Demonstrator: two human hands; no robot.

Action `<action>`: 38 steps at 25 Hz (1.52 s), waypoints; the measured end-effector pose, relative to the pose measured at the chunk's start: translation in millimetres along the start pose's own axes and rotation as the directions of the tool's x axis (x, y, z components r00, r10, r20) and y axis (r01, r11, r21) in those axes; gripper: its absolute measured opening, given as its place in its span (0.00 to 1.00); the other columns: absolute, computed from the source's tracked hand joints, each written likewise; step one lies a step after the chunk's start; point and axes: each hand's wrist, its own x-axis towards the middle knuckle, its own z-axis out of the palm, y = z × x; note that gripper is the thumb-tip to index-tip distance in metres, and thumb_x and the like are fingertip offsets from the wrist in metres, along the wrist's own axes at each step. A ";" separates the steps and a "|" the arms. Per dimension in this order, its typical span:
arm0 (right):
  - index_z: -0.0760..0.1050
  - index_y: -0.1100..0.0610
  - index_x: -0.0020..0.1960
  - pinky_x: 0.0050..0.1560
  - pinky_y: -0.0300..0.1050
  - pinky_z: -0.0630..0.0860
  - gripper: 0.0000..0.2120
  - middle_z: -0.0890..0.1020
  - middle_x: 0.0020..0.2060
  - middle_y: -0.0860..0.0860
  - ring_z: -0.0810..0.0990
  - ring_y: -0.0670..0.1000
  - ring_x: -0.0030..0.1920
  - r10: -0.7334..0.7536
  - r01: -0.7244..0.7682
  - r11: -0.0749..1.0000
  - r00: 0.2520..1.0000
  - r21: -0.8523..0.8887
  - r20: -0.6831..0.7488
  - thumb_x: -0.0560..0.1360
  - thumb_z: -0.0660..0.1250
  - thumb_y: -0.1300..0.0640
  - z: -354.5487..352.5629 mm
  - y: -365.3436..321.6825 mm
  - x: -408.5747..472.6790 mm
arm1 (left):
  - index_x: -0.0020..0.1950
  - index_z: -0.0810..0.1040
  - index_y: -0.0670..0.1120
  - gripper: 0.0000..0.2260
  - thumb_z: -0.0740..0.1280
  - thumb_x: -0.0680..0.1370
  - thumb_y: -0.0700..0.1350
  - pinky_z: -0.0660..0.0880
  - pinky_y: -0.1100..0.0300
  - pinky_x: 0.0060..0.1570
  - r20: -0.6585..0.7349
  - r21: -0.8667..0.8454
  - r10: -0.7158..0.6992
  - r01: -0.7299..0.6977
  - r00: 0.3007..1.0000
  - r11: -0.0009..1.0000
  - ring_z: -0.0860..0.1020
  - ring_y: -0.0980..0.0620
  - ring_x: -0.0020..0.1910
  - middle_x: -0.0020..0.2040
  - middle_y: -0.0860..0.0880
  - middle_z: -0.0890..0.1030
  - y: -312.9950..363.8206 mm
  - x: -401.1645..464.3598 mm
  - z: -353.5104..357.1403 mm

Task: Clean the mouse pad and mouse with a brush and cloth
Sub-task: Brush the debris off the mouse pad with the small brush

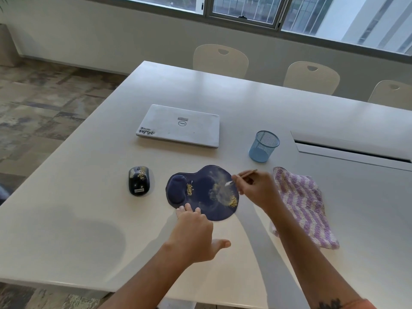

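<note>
A dark blue mouse pad (201,191) with a wrist rest lies on the white table, dusted with yellowish crumbs and a pale smear. My right hand (256,189) pinches a thin wooden-handled brush (242,175), whose white bristles touch the pad's right part. My left hand (194,230) lies with straight fingers on the pad's near edge. A black mouse (139,180) with crumbs on top sits to the left of the pad. A purple-and-white striped cloth (305,206) lies to the right, partly behind my right forearm.
A shut white laptop (180,126) lies behind the pad. A blue mesh pen cup (264,146) stands at the back right. A cable-tray opening (352,150) runs across the table on the right. Three chairs (220,61) stand along the far side.
</note>
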 end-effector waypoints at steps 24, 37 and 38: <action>0.88 0.53 0.39 0.39 0.52 0.86 0.07 0.84 0.28 0.40 0.85 0.43 0.30 0.159 -0.157 0.987 0.984 -0.034 0.074 0.76 0.78 0.53 -9.9 1.0 -49.9 | 0.71 0.78 0.39 0.46 0.50 0.78 0.77 0.63 0.33 0.75 -0.009 0.010 0.017 -0.017 1.000 1.000 0.63 0.26 0.77 0.79 0.35 0.67 -1.5 2.6 0.5; 0.88 0.54 0.39 0.39 0.48 0.85 0.07 0.82 0.27 0.39 0.83 0.41 0.29 0.137 -0.132 0.990 0.985 -0.053 0.107 0.76 0.79 0.55 -20.8 -2.9 -51.5 | 0.69 0.80 0.41 0.46 0.49 0.77 0.78 0.64 0.33 0.75 -0.017 0.029 0.031 -0.031 0.999 0.999 0.65 0.27 0.77 0.78 0.35 0.69 -2.9 2.6 1.6; 0.88 0.55 0.39 0.38 0.49 0.85 0.08 0.83 0.27 0.40 0.84 0.42 0.29 0.110 -0.106 0.993 0.990 -0.041 0.092 0.76 0.78 0.55 -22.0 -4.8 -48.4 | 0.69 0.80 0.41 0.46 0.49 0.77 0.78 0.64 0.33 0.75 -0.016 0.030 0.031 -0.031 0.999 0.999 0.65 0.27 0.77 0.77 0.36 0.70 -2.8 2.7 1.7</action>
